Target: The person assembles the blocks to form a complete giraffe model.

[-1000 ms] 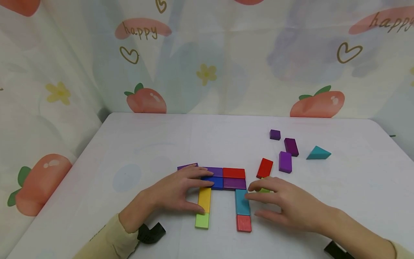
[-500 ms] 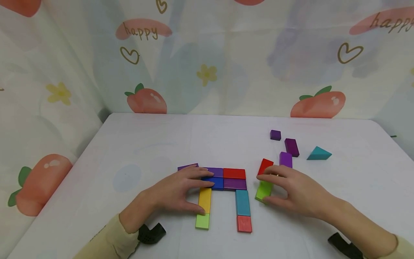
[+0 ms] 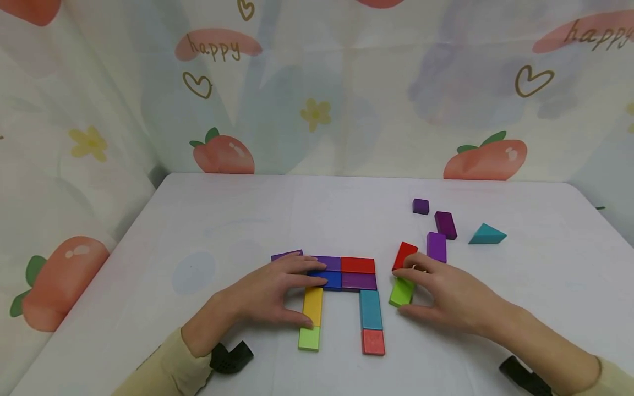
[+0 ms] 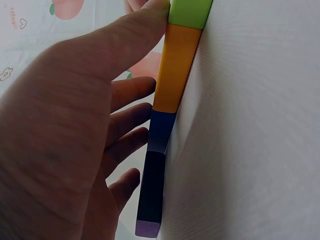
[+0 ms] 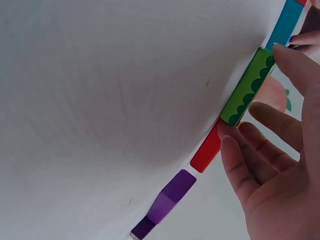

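Note:
In the head view my left hand [image 3: 267, 291] rests over the left side of a flat block arrangement, its fingers spread and fairly straight. Fingertips lie on the blue block [image 3: 333, 281] and the purple block [image 3: 329, 263], and the thumb lies where the yellow block [image 3: 312, 305] meets a light green block [image 3: 309, 339]. To the right, my right hand [image 3: 451, 294] pinches a green block [image 3: 402, 292] by its ends, thumb at the near end and fingers at the far end. The right wrist view shows dark green scallops along that green block [image 5: 248, 87]. A red block [image 3: 405, 253] lies just beyond it.
The arrangement also has a red block [image 3: 358, 265], a purple block [image 3: 359, 281], a turquoise block [image 3: 371, 309] and a coral red block [image 3: 373, 342]. Loose purple blocks [image 3: 437, 246] and a teal triangular block [image 3: 487, 235] lie back right on the white table [image 3: 238, 203].
My right hand has left the turquoise block, moved away and right, and taken the green block between thumb and fingers. The left hand has stayed in place.

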Tool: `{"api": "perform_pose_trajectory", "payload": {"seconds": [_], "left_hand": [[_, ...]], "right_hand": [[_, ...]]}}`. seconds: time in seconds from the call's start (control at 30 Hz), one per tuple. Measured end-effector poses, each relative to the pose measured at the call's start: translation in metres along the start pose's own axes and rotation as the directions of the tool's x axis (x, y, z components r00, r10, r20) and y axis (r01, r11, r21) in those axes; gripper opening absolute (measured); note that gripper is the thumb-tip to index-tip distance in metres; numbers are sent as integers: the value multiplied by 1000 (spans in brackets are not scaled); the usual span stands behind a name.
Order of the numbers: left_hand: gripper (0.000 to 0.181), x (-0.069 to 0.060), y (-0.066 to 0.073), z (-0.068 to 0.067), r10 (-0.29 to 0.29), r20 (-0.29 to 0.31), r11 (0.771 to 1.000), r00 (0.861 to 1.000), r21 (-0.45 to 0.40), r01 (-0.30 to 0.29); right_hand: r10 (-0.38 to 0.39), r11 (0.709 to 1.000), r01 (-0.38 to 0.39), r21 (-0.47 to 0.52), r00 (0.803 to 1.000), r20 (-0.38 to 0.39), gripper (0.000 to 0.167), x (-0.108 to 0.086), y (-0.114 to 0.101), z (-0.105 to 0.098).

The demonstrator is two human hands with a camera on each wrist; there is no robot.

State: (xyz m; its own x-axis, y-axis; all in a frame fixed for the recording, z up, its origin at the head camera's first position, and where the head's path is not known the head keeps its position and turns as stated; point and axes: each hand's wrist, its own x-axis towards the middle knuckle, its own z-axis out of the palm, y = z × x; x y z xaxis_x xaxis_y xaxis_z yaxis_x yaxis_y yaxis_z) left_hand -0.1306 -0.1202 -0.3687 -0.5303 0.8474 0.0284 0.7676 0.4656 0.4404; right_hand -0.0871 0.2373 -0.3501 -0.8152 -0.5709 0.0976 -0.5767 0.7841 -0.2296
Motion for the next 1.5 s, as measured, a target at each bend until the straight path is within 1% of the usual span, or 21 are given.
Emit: {"api": "perform_pose_trajectory", "payload": {"seconds": [0.27, 0.4, 0.6, 0.77, 0.87, 1.03, 1.2, 1.3, 1.5], "left_hand": [[71, 0, 0, 0, 5, -1, 1000, 1000, 5, -5], [71, 0, -1, 0, 5, 1, 1000, 1000, 5, -5], [72, 0, -2, 1, 4, -2, 1000, 1000, 4, -4], [71, 0, -2, 1, -5, 1, 1000, 1000, 7, 5], [71, 0, -2, 1, -11, 5, 1000, 1000, 7, 11], [71, 0, -3, 3, 1, -3, 1000, 1000, 10, -1], [70, 0, -3, 3, 7, -8, 1000, 1000, 16, -7], [71, -1, -3, 3, 7, -7, 1000, 1000, 9, -7], [70, 0, -3, 3, 0, 1, 1000, 1000, 0, 0]], "right_hand": [[4, 1000, -4, 30, 1000, 9, 53, 9, 4, -1], [9, 1000, -10, 29, 1000, 12, 53, 16, 7, 0], [9, 1000, -9, 24, 1000, -3, 50, 25, 12, 2], [15, 1000, -15, 27, 1000, -2, 50, 31, 16, 2], [26, 999, -26, 25, 1000, -5, 52, 32, 17, 1], [61, 998, -61, 15, 998, -24, 51, 29, 16, -2], [90, 995, -90, 37, 996, 6, 50, 28, 16, -4], [81, 995, -83, 56, 996, 22, 50, 28, 17, -4], [92, 992, -95, 88, 995, 39, 51, 25, 14, -2]]}}
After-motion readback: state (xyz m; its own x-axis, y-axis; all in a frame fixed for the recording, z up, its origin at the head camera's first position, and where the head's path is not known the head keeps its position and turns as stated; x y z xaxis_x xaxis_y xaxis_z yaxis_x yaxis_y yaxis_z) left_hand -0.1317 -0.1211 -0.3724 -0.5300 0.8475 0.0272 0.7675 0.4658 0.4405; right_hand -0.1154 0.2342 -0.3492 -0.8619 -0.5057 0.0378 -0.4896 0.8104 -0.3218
